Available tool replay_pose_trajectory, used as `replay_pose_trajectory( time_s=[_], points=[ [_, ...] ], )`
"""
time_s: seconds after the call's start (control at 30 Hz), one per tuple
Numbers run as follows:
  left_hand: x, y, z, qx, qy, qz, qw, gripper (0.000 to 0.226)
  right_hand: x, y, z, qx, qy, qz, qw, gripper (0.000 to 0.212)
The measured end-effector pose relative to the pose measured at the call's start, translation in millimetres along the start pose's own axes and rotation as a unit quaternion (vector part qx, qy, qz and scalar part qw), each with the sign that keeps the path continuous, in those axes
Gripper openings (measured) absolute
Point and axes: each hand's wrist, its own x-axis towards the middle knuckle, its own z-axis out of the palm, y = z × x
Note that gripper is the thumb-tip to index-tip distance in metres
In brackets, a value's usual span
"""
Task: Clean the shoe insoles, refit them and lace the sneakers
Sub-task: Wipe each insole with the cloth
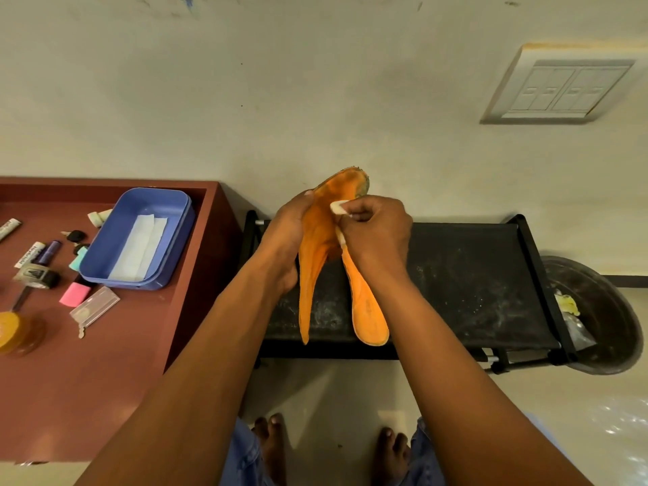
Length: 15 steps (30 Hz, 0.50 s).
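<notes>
Head view looks down on two orange insoles (317, 254) held up over a black rack (466, 282), their toe ends together at twelve o'clock and their heels splayed toward six. The left hand (285, 236) wraps around the left insole from behind, thumb tip on its upper edge. The right hand (377, 229) is curled tight, pinching a small white wad (338, 207) against the orange face near the top; what the wad is made of cannot be told. At nine o'clock a red-brown table (115, 363) carries a blue tray (140, 236) with a white sheet (138, 247) lying inside, a pink block (74, 293), a clear plastic case (94, 306) and a few tubes (31, 254); one tube has dark lettering, too blurred to read. The table's right edge sits just beside the rack's left post. At three o'clock a dark round bin (603, 310) touches the rack's far end. Bare floor (333, 391) lies at six o'clock between rack and feet.
</notes>
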Motion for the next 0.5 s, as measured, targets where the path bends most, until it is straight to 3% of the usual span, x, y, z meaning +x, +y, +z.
replay_pose_trajectory(
  time_s=[0.13,0.23,0.33,0.5],
  points=[
    [3.5,4.7,-8.8,-0.041,0.034,0.026,0.998,0.036,-13.6,-5.2,13.9,0.002,-0.148,-0.015,0.989,0.009],
    [4.2,7.8,-17.0,-0.041,0.055,0.031,0.997,0.034,-16.3,-6.2,18.1,0.036,-0.202,-0.011,0.979,0.01],
    [2.6,6.6,-13.3,-0.038,0.062,0.029,0.997,0.037,-16.9,-4.1,19.4,0.032,-0.185,-0.016,0.982,0.008],
    [2.5,-0.1,-1.8,-0.041,0.01,0.003,0.999,0.036,-13.2,-1.1,20.5,0.021,-0.043,-0.018,0.999,0.011]
  ],
)
